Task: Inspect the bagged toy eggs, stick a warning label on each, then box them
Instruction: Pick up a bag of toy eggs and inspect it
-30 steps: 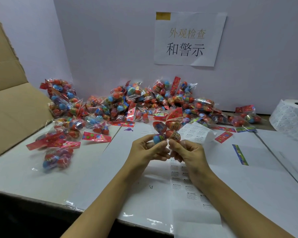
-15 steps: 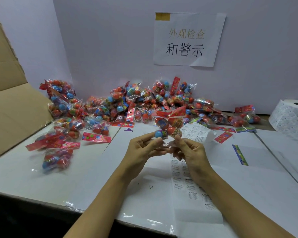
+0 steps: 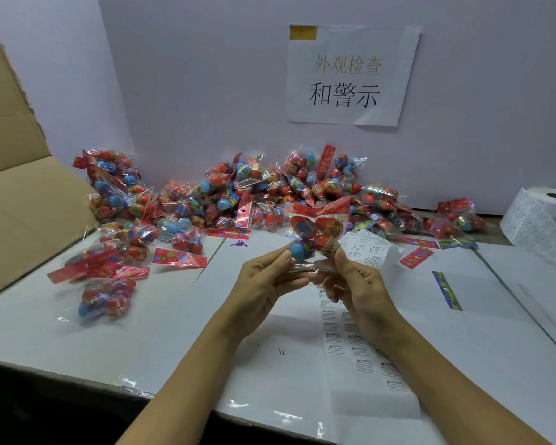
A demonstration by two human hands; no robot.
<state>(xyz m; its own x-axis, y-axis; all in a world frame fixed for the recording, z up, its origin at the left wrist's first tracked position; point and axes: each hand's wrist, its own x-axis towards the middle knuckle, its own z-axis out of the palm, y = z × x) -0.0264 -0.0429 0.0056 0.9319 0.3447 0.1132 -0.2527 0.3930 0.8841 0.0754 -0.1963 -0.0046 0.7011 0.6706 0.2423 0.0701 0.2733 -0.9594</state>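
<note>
Clear bag of toy eggs with red header card, held above the white tabletop at centre. Pinched at its lower edge by left hand and right hand, fingers curled on the plastic. Warning-label strip beneath. Heap of bagged eggs behind; label roll far right; cardboard box left.

White table, bagged eggs, label strip

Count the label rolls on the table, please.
1: the label roll stands at the table's far right edge, partly cut off by the frame. Others may lie out of view.
</note>
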